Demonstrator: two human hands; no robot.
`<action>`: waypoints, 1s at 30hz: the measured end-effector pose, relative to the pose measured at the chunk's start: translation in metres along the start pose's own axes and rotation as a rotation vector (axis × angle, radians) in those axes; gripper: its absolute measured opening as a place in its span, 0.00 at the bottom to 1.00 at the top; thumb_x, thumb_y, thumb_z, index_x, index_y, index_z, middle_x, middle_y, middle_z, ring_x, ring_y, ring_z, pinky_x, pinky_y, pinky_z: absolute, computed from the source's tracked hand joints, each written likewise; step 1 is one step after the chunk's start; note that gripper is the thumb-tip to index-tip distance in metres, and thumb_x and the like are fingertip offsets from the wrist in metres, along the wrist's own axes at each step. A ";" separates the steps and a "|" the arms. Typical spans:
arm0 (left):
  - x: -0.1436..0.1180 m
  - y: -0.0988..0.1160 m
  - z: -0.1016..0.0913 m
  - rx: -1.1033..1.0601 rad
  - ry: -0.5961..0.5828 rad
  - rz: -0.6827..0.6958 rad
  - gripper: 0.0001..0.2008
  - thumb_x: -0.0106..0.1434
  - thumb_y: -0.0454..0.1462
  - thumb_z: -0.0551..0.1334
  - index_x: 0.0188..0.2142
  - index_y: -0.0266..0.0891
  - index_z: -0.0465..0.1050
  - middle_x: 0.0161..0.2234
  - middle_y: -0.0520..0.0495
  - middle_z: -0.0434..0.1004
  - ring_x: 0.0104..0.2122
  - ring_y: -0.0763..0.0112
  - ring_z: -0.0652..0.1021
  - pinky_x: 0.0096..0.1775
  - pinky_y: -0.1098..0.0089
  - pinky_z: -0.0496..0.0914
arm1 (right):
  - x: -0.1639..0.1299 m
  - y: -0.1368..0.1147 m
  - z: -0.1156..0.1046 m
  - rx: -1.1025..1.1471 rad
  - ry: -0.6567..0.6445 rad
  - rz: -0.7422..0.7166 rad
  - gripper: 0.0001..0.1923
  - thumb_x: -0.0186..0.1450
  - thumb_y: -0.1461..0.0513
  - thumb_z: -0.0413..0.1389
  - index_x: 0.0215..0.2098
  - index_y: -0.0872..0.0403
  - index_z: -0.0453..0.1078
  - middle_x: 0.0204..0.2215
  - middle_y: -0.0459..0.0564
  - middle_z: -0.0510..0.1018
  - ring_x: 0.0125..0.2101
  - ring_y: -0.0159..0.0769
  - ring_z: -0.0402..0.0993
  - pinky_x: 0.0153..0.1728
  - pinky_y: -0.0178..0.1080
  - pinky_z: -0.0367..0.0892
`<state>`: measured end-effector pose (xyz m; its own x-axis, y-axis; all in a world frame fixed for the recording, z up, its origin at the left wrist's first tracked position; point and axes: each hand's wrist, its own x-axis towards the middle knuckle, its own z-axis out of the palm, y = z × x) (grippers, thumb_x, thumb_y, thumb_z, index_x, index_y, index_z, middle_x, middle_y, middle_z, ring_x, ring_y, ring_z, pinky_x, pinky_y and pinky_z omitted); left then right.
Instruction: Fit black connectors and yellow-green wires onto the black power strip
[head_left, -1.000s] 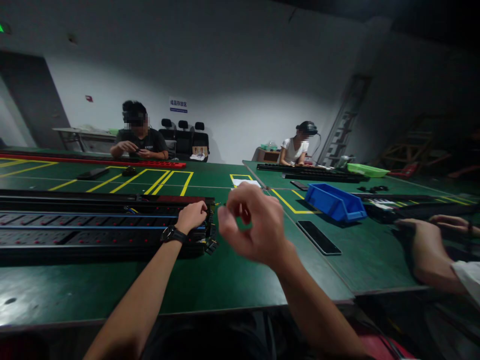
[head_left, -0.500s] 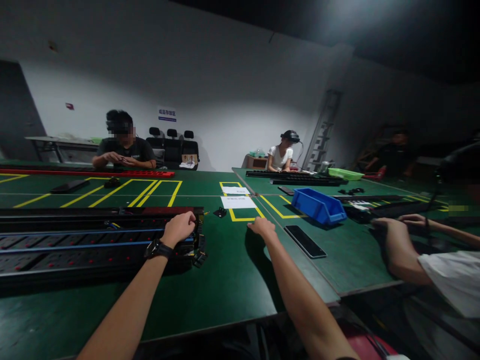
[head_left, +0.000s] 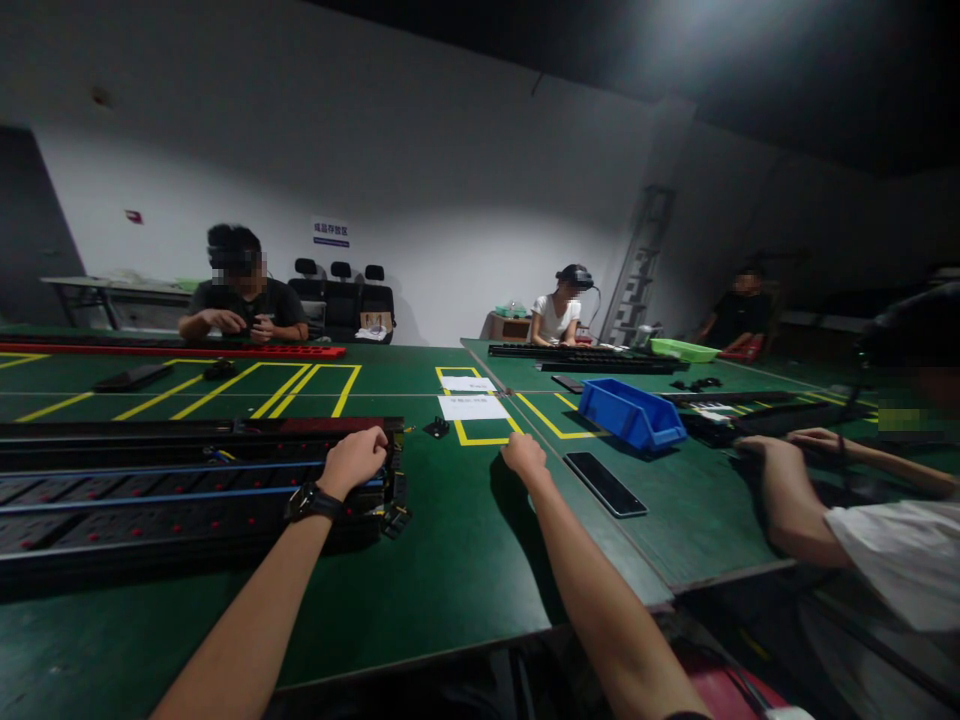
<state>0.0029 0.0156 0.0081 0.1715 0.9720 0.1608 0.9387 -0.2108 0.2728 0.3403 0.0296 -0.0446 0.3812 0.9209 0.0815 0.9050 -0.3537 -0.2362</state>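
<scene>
On the green table at the left lie several long black power strips (head_left: 150,520) with red switches, blue edging lines and loose wires at their near right end. My left hand (head_left: 355,462), with a black watch at the wrist, is closed over that end of one strip, its fingertips partly hidden. A small black connector part (head_left: 391,520) hangs from the strip end below it. To the right, apart from the strips, my right hand (head_left: 525,455) hovers just over the table with its fingers curled in. Whatever they may hold is hidden.
A small black part (head_left: 436,428) and white paper labels (head_left: 472,407) lie ahead between my hands. Right of them are a phone (head_left: 604,484) and a blue bin (head_left: 631,414). A co-worker's arm (head_left: 795,500) reaches in at the right; other people sit across the table.
The fingers of my right hand are curled in more, and the hand looks slightly turned. My left hand stays at the strip end. The view has shifted slightly.
</scene>
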 end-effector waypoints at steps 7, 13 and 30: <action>-0.001 0.001 -0.001 -0.017 0.003 -0.005 0.14 0.65 0.39 0.55 0.46 0.47 0.76 0.49 0.44 0.83 0.48 0.54 0.81 0.45 0.61 0.72 | 0.002 -0.006 0.005 0.042 -0.003 -0.209 0.16 0.67 0.69 0.53 0.48 0.52 0.77 0.50 0.57 0.80 0.51 0.43 0.76 0.45 0.37 0.67; -0.003 0.002 -0.002 -0.025 -0.002 -0.016 0.14 0.65 0.39 0.55 0.47 0.48 0.76 0.48 0.44 0.83 0.48 0.53 0.81 0.46 0.59 0.73 | 0.003 -0.005 0.000 0.098 0.014 -0.279 0.15 0.68 0.63 0.57 0.52 0.51 0.75 0.49 0.53 0.81 0.48 0.41 0.76 0.42 0.35 0.66; -0.001 0.002 0.001 -0.010 0.015 -0.007 0.13 0.66 0.39 0.56 0.46 0.48 0.77 0.47 0.44 0.83 0.48 0.54 0.81 0.46 0.62 0.73 | -0.023 -0.056 0.025 0.240 0.035 -0.607 0.11 0.70 0.63 0.55 0.44 0.52 0.80 0.44 0.52 0.83 0.45 0.39 0.77 0.45 0.35 0.66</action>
<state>0.0046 0.0140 0.0071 0.1606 0.9718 0.1728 0.9368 -0.2052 0.2832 0.2758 0.0325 -0.0573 -0.1752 0.9380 0.2990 0.8957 0.2779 -0.3471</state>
